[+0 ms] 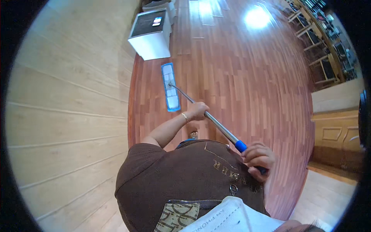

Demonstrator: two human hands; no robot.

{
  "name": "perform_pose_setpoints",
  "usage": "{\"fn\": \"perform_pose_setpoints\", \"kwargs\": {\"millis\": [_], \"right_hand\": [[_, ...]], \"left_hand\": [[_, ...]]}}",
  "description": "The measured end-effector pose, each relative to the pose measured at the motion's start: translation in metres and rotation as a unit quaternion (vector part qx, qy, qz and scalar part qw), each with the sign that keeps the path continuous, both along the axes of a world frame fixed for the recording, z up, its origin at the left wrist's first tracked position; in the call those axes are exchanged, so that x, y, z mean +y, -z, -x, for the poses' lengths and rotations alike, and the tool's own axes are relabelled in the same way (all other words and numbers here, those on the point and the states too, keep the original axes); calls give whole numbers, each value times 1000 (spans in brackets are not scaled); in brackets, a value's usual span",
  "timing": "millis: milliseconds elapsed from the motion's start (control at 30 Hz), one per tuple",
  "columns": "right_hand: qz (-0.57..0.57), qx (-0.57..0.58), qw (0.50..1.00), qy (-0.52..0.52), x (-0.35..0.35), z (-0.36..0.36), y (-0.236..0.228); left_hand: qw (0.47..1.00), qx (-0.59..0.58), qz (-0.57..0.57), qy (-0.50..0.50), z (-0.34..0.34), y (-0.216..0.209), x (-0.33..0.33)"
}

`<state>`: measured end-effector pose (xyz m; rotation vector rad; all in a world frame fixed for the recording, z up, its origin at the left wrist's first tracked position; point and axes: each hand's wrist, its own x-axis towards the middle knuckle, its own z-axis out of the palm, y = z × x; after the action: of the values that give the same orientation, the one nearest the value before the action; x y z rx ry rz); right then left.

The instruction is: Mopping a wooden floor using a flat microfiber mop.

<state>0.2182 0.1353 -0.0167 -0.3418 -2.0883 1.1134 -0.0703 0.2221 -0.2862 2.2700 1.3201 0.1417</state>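
Note:
A flat mop (pixel 220 125) with a silver pole and a blue grip slants across in front of me. My left hand (pixel 198 111) is wrapped round the middle of the pole, a gold bracelet on its wrist. Close to my body at the right, my right hand (pixel 259 159) closes round the blue and dark end of the handle. The long mop head (pixel 171 87), blue-edged with white and grey on top, lies on the floor ahead and to the left, beyond my left hand.
A pale wood-panelled wall (pixel 69 104) runs along the left. Ahead of the mop head stands a white cabinet (pixel 150 44) with a phone (pixel 157 21) on its dark top. Wood-plank floor (pixel 239 85) stretches ahead. Wooden chairs (pixel 322 69) line a long table at the far right, nearer a wooden door (pixel 332 135).

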Motion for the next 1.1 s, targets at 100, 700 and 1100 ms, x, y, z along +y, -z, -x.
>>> {"fn": "perform_pose_setpoints", "kwargs": {"millis": [100, 700, 1100], "right_hand": [[37, -14, 999, -19, 6, 26, 7], [65, 136, 900, -408, 90, 16, -33], [310, 69, 756, -572, 39, 90, 35]], "left_hand": [[997, -27, -19, -75, 32, 14, -12], [884, -114, -49, -451, -53, -68, -168], [714, -5, -28, -700, -96, 1, -339]]}}
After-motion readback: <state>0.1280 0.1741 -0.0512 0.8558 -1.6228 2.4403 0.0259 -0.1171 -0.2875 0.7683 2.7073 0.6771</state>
